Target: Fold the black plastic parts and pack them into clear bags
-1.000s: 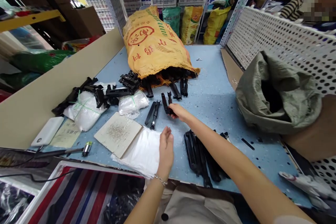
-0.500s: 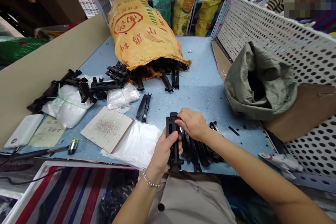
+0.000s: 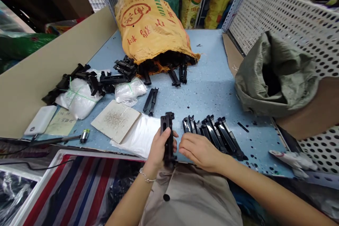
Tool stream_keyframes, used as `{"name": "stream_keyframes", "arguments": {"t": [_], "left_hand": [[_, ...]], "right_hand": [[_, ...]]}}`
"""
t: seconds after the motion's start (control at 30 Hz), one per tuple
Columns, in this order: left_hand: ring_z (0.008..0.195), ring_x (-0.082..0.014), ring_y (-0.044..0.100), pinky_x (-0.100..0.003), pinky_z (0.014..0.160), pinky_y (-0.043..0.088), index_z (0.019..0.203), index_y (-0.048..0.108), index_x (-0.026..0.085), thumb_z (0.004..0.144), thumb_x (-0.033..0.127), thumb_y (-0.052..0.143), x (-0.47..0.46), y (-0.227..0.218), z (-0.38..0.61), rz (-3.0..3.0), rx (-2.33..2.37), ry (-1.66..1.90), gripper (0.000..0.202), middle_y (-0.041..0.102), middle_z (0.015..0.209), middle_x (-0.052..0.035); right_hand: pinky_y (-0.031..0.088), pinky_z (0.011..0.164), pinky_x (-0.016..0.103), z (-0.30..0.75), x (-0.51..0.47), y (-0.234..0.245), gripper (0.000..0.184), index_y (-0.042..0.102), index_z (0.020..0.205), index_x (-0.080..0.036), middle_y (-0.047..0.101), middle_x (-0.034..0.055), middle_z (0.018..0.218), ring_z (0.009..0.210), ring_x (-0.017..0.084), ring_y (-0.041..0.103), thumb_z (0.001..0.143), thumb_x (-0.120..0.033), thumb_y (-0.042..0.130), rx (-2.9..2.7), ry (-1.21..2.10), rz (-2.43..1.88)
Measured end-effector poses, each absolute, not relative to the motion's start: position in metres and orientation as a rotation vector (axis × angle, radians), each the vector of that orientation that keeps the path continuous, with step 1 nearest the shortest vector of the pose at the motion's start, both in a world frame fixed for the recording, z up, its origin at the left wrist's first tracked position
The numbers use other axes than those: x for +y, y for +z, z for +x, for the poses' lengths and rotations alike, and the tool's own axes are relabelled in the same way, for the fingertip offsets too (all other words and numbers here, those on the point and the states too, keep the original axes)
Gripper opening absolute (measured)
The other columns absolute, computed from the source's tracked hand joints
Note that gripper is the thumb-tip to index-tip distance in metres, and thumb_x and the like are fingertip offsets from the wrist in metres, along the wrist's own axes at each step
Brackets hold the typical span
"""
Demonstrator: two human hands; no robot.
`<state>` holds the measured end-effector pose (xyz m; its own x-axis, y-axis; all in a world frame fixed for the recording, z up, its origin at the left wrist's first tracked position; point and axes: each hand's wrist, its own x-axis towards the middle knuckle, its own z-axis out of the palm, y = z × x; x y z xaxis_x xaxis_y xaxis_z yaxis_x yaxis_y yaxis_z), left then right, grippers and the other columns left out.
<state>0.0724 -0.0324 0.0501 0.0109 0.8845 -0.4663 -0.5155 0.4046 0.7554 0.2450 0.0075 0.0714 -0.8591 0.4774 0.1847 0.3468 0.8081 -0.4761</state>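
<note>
My left hand (image 3: 158, 150) grips a long black plastic part (image 3: 166, 122) with a slot in its face, the thumb lying across its front. The part stands nearly upright at the table's front edge. Just to its right is my right hand (image 3: 200, 151), apart from it, with the fingers curled together; whatever they may hold is hidden. Behind and beside this hand several similar black parts (image 3: 212, 129) lie in a row, some with shiny faces. Another pair of black pieces (image 3: 151, 101) rests farther back on the blue table (image 3: 209, 74).
A yellow sack (image 3: 153, 31) spills black parts at the back. On the left are wrapped plastic bundles (image 3: 79, 97), a speckled square board (image 3: 115, 122), white bags (image 3: 143, 136) and a screwdriver-like tool (image 3: 66, 139). A grey-green sack (image 3: 293, 77) stands right, by a perforated white panel (image 3: 267, 17).
My right hand has come off the top of the black part and moved down and right. The left hand still holds the part, slightly farther left. The whole view has shifted a little.
</note>
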Motion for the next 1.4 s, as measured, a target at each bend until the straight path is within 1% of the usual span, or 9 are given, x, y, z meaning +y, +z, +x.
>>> {"name": "stream_keyframes", "arguments": {"t": [0.13,0.23,0.47,0.6,0.8,0.93,1.1,1.27,1.4], "left_hand": [[0.045,-0.0177,0.060,-0.025,0.040,0.043,0.082,0.068,0.009,0.080,0.069,0.044,-0.062,0.048,0.045,0.477,0.813,0.450,0.064,0.070,0.066,-0.0143],[0.048,-0.0193,0.062,-0.027,0.042,0.045,0.086,0.070,0.009,0.082,0.070,0.037,-0.075,0.046,0.032,0.442,0.734,0.261,0.070,0.071,0.073,-0.0162],[0.077,-0.0215,0.061,-0.034,0.070,0.050,0.088,0.062,0.018,0.084,0.056,0.050,-0.068,0.012,0.022,1.029,1.704,1.076,0.040,0.063,0.082,-0.0075],[0.093,-0.0278,0.057,-0.041,0.080,0.049,0.092,0.059,0.018,0.080,0.039,0.063,-0.069,-0.014,0.027,1.654,2.098,0.878,0.025,0.057,0.097,-0.0106],[0.093,-0.0266,0.058,-0.041,0.082,0.049,0.094,0.062,0.017,0.088,0.025,0.050,-0.070,-0.018,0.016,1.865,2.076,0.744,0.016,0.059,0.105,-0.0138],[0.078,-0.0195,0.060,-0.033,0.075,0.048,0.074,0.065,0.020,0.084,0.023,0.051,-0.063,-0.013,0.000,1.550,1.923,0.929,0.017,0.064,0.087,-0.0066],[0.058,-0.0129,0.048,-0.024,0.056,0.038,0.055,0.053,0.020,0.061,0.030,0.074,-0.054,-0.008,-0.012,1.096,1.917,1.061,0.024,0.051,0.057,0.0044],[0.055,-0.0121,0.047,-0.024,0.051,0.034,0.062,0.063,0.018,0.067,0.042,0.069,-0.053,-0.007,-0.016,0.978,1.710,1.023,0.025,0.057,0.059,0.0016],[0.051,-0.0102,0.045,-0.023,0.051,0.034,0.057,0.057,0.018,0.057,0.036,0.078,-0.052,-0.008,-0.015,0.914,1.764,1.066,0.028,0.054,0.054,0.0038]], "right_hand": [[0.039,0.101,0.046,0.253,0.005,0.082,0.042,0.045,0.135,-0.021,0.053,0.0123,0.133,0.122,0.026,0.048,0.093,-0.021,0.045,-2.849,0.408,-0.386],[0.049,0.090,0.040,0.254,-0.004,0.080,0.043,0.045,0.136,-0.020,0.058,0.0132,0.126,0.107,0.024,0.059,0.092,-0.019,0.045,-2.933,0.556,-0.335],[0.052,0.083,0.039,0.271,-0.003,0.065,0.045,0.055,0.122,-0.024,0.063,0.0105,0.116,0.096,0.025,0.064,0.080,-0.034,0.065,-2.257,1.418,-1.097],[0.051,0.084,0.043,0.269,-0.009,0.051,0.051,0.056,0.117,-0.022,0.070,0.0087,0.099,0.089,0.026,0.068,0.073,-0.043,0.072,-1.402,1.885,-1.195],[0.049,0.087,0.038,0.245,-0.027,0.040,0.045,0.061,0.105,-0.020,0.072,0.0078,0.093,0.086,0.022,0.068,0.068,-0.040,0.078,-0.995,2.073,-1.121],[0.049,0.087,0.037,0.236,-0.029,0.035,0.044,0.062,0.106,-0.019,0.073,0.0081,0.094,0.086,0.021,0.067,0.069,-0.038,0.078,-0.909,2.166,-1.058],[0.049,0.089,0.037,0.229,-0.028,0.031,0.039,0.063,0.108,-0.022,0.072,0.0056,0.097,0.090,0.020,0.067,0.073,-0.036,0.075,-0.870,2.250,-0.986],[0.049,0.091,0.038,0.223,-0.028,0.029,0.037,0.064,0.105,-0.022,0.071,0.0046,0.096,0.091,0.020,0.067,0.072,-0.035,0.075,-0.858,2.260,-0.978],[0.050,0.092,0.038,0.216,-0.022,0.029,0.034,0.064,0.105,-0.021,0.072,0.0062,0.096,0.090,0.019,0.067,0.075,-0.035,0.073,-0.810,2.288,-0.967]]}}
